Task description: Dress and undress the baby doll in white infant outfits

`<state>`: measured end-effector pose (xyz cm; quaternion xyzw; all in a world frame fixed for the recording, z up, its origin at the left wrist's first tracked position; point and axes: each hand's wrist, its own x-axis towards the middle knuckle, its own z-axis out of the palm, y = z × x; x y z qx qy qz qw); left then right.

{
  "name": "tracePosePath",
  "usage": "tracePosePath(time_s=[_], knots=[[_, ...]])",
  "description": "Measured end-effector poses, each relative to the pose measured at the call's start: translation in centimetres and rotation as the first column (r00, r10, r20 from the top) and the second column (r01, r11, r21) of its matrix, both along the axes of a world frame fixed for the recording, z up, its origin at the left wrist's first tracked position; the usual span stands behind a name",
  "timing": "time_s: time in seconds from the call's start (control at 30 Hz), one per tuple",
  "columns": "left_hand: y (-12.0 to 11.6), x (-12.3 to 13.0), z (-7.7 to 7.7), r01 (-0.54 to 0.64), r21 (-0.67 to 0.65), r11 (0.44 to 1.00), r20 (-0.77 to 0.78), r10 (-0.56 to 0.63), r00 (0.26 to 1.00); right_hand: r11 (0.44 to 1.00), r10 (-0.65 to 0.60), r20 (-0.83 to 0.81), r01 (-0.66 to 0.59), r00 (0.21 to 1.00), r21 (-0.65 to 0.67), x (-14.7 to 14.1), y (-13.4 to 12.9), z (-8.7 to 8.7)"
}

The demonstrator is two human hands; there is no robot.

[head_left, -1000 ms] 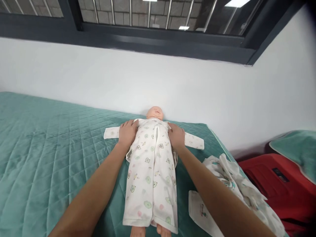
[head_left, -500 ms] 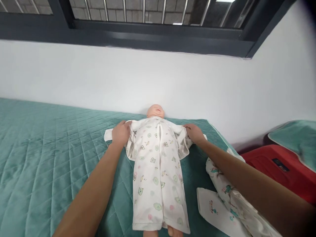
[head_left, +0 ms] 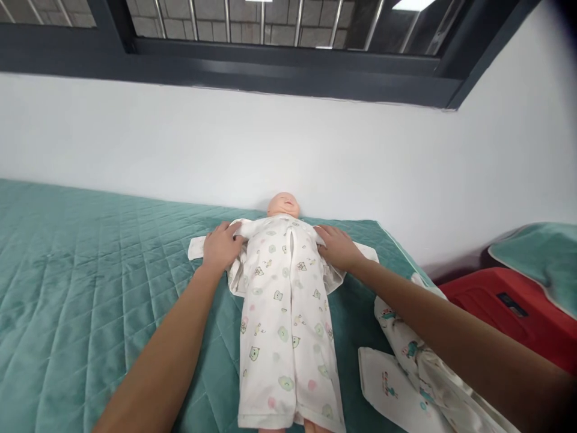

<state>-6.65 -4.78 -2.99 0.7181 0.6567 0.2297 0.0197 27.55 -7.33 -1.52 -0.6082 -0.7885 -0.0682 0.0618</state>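
Head view: I see the doll (head_left: 283, 205) on the quilt (head_left: 112, 270), lengthwise, head away from the person, between left hand (head_left: 223, 245) and right hand (head_left: 337, 246), neither clearly nearer; both curl at the gown's (head_left: 270, 313) shoulders, whether pinching I can't tell.

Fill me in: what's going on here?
A person's left hand and right hand are on a white printed gown, one near each shoulder; how firmly they grip is unclear. The gown covers a doll lying face up on a green quilt, with a little of its legs showing below the hem. More cloth lies on the person's right side.
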Motion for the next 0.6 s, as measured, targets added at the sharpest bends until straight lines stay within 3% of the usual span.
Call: tracePosePath(time_s=[0.17,0.3,0.43,0.6], knots=[[-0.1,-1.5,-0.3,-0.068,-0.045,0.997,0.027,0.069,0.997,0.986,-0.098,-0.048,0.090,0.994,-0.141,3.2,0.0,0.1],[-0.4,-1.6,-0.5,-0.073,-0.026,0.997,0.022,0.074,0.997,0.975,-0.141,-0.113,0.118,0.983,-0.186,3.5,0.3,0.3],[-0.4,-1.0,-0.5,-0.075,0.021,0.997,0.035,0.074,0.997,0.992,-0.118,-0.177,0.106,0.977,-0.073,0.5,0.0,3.0],[0.1,-0.5,-0.4,-0.117,0.022,0.993,0.082,0.115,0.990,0.997,0.073,-0.385,-0.055,0.920,0.057,-6.7,0.4,6.9]])
